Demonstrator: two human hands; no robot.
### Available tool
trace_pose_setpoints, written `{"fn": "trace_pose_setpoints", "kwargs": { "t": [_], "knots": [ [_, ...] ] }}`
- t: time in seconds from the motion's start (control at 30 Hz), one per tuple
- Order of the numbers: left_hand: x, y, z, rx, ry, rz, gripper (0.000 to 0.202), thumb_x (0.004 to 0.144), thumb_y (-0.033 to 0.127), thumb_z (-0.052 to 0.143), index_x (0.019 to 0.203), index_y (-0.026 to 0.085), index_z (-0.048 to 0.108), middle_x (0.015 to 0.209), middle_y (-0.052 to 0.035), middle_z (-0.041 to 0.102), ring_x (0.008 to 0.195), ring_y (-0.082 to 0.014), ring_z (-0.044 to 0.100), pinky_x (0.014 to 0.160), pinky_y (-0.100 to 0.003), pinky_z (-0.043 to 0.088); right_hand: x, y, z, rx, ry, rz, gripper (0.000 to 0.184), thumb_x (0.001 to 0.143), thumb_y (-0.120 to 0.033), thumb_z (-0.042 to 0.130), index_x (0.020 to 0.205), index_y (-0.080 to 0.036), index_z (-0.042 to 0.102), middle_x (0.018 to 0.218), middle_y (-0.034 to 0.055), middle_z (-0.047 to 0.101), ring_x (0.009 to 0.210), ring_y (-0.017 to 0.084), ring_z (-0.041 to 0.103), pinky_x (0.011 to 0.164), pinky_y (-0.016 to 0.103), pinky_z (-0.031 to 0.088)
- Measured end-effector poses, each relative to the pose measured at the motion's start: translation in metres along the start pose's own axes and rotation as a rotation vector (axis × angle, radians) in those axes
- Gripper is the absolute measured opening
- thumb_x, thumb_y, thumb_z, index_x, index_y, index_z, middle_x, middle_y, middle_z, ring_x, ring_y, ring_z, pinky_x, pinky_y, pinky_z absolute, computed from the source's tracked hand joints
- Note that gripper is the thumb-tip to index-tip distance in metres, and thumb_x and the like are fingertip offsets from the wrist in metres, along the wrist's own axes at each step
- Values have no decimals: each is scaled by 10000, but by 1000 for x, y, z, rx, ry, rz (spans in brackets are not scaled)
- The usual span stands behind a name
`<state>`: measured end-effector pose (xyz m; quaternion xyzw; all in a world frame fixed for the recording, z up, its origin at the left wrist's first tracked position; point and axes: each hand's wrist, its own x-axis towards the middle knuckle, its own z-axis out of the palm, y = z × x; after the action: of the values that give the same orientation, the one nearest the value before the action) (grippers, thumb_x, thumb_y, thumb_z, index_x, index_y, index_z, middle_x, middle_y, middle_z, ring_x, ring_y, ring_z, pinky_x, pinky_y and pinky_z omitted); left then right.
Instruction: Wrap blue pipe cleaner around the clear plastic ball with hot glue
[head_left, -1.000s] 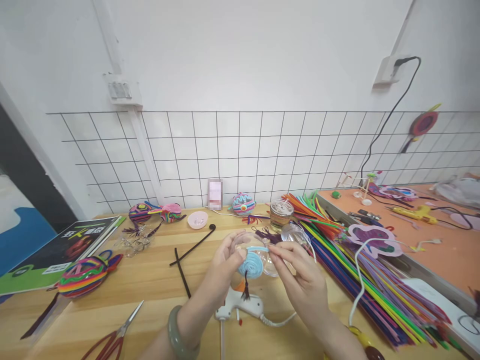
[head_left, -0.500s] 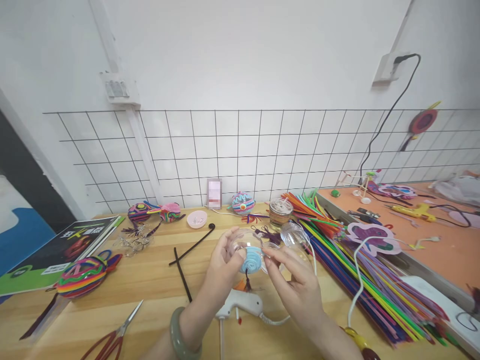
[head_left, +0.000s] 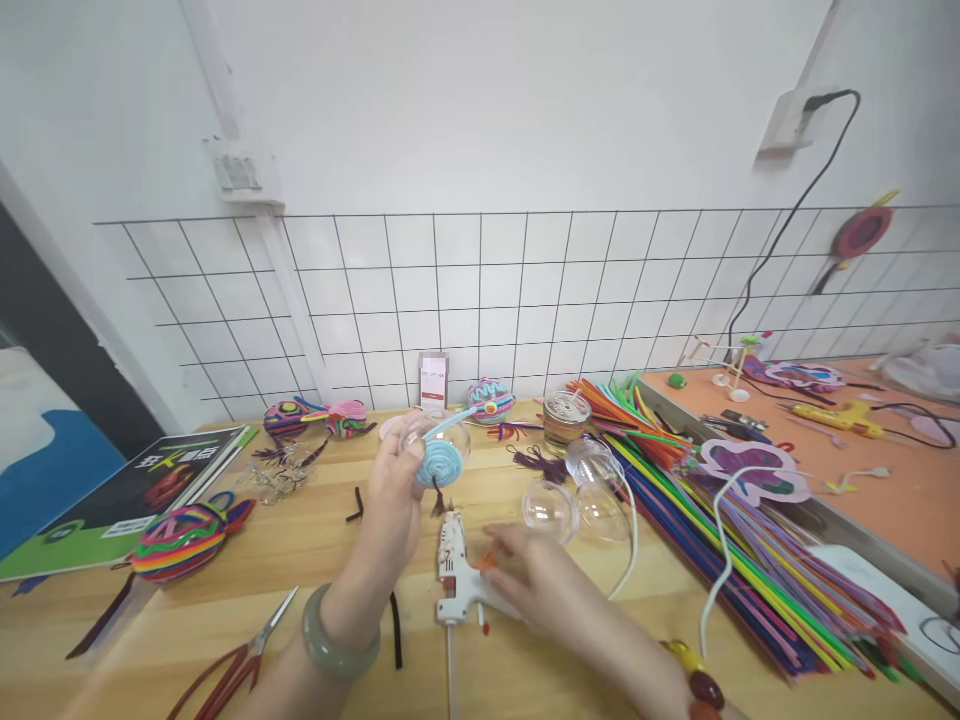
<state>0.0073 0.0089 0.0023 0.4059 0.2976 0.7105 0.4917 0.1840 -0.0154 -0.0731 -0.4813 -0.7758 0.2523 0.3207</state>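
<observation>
My left hand point(head_left: 396, 478) is closed round a clear plastic ball point(head_left: 455, 437), raised over the table. A light blue pipe cleaner coil point(head_left: 437, 463) covers the ball's lower part, its loose end running up to the right. A dark tassel point(head_left: 439, 502) hangs beneath. My right hand point(head_left: 536, 575), slightly blurred, is at the handle of a white hot glue gun point(head_left: 459, 580), thumb and fingers apart around the orange trigger point(head_left: 487, 560). The gun lies on the table, nozzle pointing away from me; my hand hides part of its handle.
Red-handled scissors point(head_left: 238, 665) lie at the front left. Clear half-shells point(head_left: 551, 510) rest right of the gun, near its white cord point(head_left: 634, 520). Bundled pipe cleaners point(head_left: 720, 540) spread along the right. Decorated balls point(head_left: 180, 545) and a book point(head_left: 142, 490) are at left.
My left hand has moved left and up with the ball. My right hand has left the coil and come down to the glue gun. The coil's end now sticks out loose.
</observation>
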Motion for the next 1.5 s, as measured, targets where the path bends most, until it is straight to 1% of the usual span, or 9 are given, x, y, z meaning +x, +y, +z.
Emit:
{"fn": "trace_pose_setpoints", "kwargs": {
  "t": [0.2, 0.43, 0.6, 0.67, 0.77, 0.97, 1.07, 1.23, 1.5],
  "knots": [
    [2, 5, -3, -69, -24, -12, 371, 772, 360, 664, 1115, 225, 628, 1147, -57, 651, 1033, -212, 600, 800, -287, 472, -11, -10, 29, -318, -182, 41, 459, 683, -75, 550, 1120, -129, 677, 966, 182, 679, 912, 339, 626, 816, 437, 454],
    [9, 10, -12, -100, -17, 35, 421, 735, 363, 689, 1127, 220, 635, 1124, -68, 679, 1015, -222, 626, 827, -311, 486, -5, -8, 16, -413, -199, 82, 403, 716, -43, 497, 1069, -165, 646, 987, 131, 676, 899, 277, 648, 777, 348, 463],
    [15, 18, -20, -158, 34, 48, 474, 719, 354, 691, 1160, 211, 594, 1108, -79, 684, 988, -224, 642, 874, -349, 479, 2, -5, -10, -48, 31, 4, 249, 874, -257, 507, 1104, -220, 593, 982, 67, 697, 869, 236, 651, 741, 325, 496],
    [16, 21, -21, -177, 53, 31, 511, 699, 346, 703, 1174, 210, 575, 1090, -76, 685, 961, -219, 646, 839, -343, 493, 4, -6, -20, 113, 176, -17, 217, 899, -375, 501, 977, -219, 631, 846, 50, 693, 792, 234, 638, 678, 317, 495],
    [16, 22, -21, -194, 73, 11, 519, 685, 336, 710, 1168, 211, 566, 1060, -58, 684, 921, -203, 649, 787, -316, 506, 2, -9, -31, 243, 274, 20, 361, 908, -501, 469, 778, -212, 643, 635, 21, 617, 632, 207, 575, 585, 300, 459],
    [14, 16, -17, -158, 34, -19, 461, 683, 356, 722, 1105, 209, 606, 1019, -55, 693, 900, -204, 654, 781, -319, 509, -18, -12, -36, 399, 237, -16, 464, 905, -545, 451, 615, -217, 605, 578, 14, 555, 528, 170, 497, 496, 278, 422],
    [14, 12, -18, -153, -6, -31, 441, 685, 351, 727, 1092, 205, 636, 1065, -66, 692, 950, -214, 646, 811, -319, 504, -24, -9, -36, 445, 189, -85, 370, 914, -501, 467, 711, -223, 604, 579, 8, 567, 545, 179, 538, 542, 291, 473],
    [14, 5, -20, -118, -88, -46, 454, 706, 355, 715, 1127, 206, 634, 1196, -96, 651, 1048, -261, 619, 832, -353, 498, -25, -2, -39, 419, -9, -157, 280, 959, -423, 432, 1088, -224, 581, 646, 5, 580, 614, 189, 586, 567, 289, 504],
    [11, 5, -17, -90, -170, 15, 480, 719, 364, 700, 1157, 183, 624, 1162, -109, 659, 1079, -253, 595, 859, -314, 460, -27, 1, -37, 356, -37, -149, 215, 962, -389, 433, 988, -232, 578, 673, 8, 574, 621, 182, 588, 558, 274, 507]
  ]
}}
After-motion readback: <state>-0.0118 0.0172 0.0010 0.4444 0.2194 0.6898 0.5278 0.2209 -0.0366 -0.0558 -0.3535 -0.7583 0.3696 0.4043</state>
